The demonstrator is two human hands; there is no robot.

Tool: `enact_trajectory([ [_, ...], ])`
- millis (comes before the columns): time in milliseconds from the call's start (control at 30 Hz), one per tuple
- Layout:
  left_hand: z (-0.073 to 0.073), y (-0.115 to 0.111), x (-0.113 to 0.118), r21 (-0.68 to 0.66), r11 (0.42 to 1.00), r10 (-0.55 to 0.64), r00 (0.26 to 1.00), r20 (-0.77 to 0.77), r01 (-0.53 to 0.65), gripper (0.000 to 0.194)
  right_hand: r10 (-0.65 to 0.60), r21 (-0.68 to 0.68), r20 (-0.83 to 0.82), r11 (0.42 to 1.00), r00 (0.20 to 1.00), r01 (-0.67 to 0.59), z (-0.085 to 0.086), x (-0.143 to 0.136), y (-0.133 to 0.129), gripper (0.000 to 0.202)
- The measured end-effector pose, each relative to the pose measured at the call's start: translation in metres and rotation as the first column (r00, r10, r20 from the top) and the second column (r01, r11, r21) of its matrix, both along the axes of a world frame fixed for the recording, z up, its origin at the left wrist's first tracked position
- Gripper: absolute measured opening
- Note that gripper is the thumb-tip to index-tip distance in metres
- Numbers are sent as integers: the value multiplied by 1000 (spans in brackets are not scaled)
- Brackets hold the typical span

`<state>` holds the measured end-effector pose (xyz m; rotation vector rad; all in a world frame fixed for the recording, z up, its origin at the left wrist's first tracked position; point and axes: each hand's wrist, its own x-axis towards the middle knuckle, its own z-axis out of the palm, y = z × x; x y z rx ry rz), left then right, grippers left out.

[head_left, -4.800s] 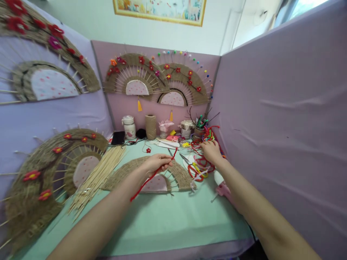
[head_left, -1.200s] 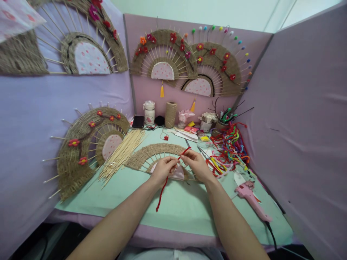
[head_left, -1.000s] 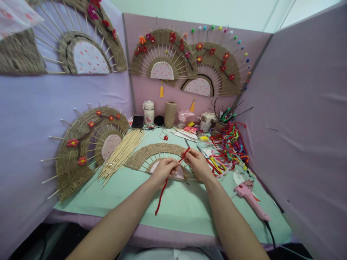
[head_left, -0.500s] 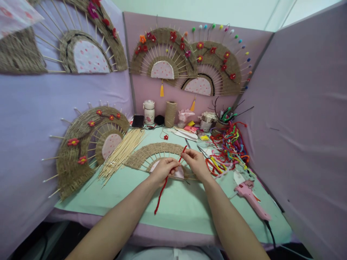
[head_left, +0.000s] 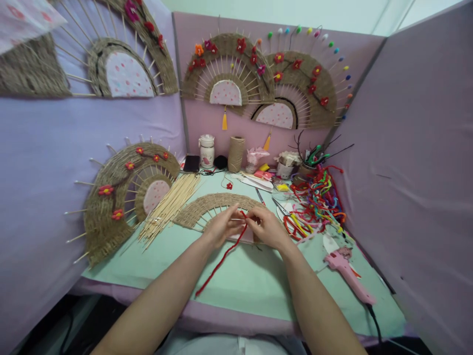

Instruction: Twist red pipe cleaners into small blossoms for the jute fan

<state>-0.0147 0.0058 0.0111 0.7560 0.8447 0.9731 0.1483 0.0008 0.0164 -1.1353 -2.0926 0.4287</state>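
Red fuzzy stem point(head_left: 221, 260) slants over mint cloth point(head_left: 254, 291), its long tail pointing to 7 o'clock from the pinching right hand point(head_left: 269, 228). The left hand point(head_left: 219, 230), alongside, has parted fingers; toward 11 o'clock a white bottle point(head_left: 207, 149) bears a pink print

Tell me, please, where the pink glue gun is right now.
In the head view, the pink glue gun lies on the green tabletop, right of the right hand, on the near side of the pipe-cleaner pile.
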Motion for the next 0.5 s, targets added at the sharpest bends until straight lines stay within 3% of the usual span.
enact_trajectory([
  [100,-1,4,-5,92,996,29,993,-118,-19,41,21,41,104,999,994,-25,-2,-1,-1,11],
  [267,-1,7,-12,53,977,-185,943,-275,207,44,63,62,181,995,981,-75,-1,-2,-4,11],
  [500,1,6,-21,104,925,-331,911,-246,365,31,17,7,71,1000,997,-18,2,-3,-4,11],
])
